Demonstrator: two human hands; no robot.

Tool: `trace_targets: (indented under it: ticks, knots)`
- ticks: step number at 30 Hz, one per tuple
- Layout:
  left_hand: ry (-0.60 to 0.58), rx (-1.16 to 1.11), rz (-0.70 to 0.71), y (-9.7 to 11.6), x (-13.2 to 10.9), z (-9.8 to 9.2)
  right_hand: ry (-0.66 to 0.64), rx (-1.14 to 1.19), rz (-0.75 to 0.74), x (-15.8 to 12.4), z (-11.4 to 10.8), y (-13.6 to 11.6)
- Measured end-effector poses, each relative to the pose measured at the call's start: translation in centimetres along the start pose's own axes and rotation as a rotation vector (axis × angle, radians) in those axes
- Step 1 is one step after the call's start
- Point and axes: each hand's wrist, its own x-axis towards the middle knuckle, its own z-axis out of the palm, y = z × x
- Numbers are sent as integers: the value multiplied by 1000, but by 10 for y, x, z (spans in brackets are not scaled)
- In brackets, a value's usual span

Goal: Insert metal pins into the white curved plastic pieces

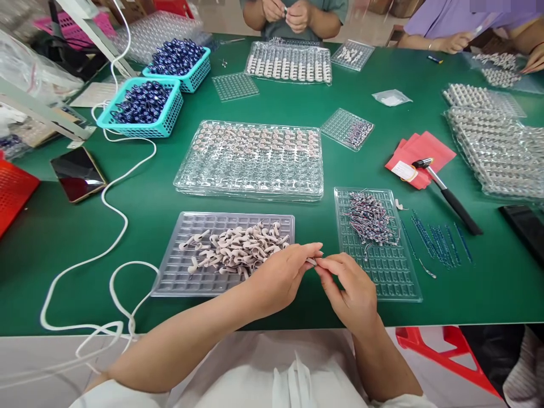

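Note:
Between my two hands is a small white earbud shell (312, 261), mostly covered by fingers. My left hand (276, 277) is closed on it from the left, thumb and fingers together. From the right, the fingertips of my right hand (351, 289) pinch its end; any smaller part there is hidden. Under and beyond my left hand, a clear gridded tray (170, 269) carries a heap of white earbud shells (238, 249). Just right of my right hand lies another clear tray (395, 277) with a pile of tiny wired components (369, 218).
Beyond is a partly filled blister tray (250, 170). Two turquoise baskets (170, 122) of shiny blue pieces, a phone (79, 173) and a white cable (123, 226) are left. A hammer (450, 198), red packets (442, 150) and stacked trays (488, 147) are right. Co-workers' hands (297, 14) are across.

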Motion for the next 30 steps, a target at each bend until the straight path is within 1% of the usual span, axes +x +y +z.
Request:
trace_targets:
  ticks: [5, 8, 12, 17, 19, 23, 27, 30]
  knots:
    - [-53, 46, 13, -3, -4, 2, -21, 8, -3, 0, 1, 0]
    - [-60, 50, 14, -4, -5, 4, -31, 1, -8, 0, 2, 1]
    - [-50, 1, -72, 0, -2, -3, -10, -12, 19, 1, 2, 0]
    - [-65, -153, -155, 4, 6, -16, 12, 3, 91, 1, -1, -1]
    - [-44, -225, -183, 5, 8, -17, 7, 48, 117, 0, -4, -1]
    - [28, -349, -221, 9, 9, -17, 3, 212, 198, -2, -9, -3]
    - [78, -378, -196, 9, 8, -15, 62, 271, 264, -3, -9, -3]
    - [93, -357, -153, 7, 7, -14, 73, 260, 243, -3, -8, -3]
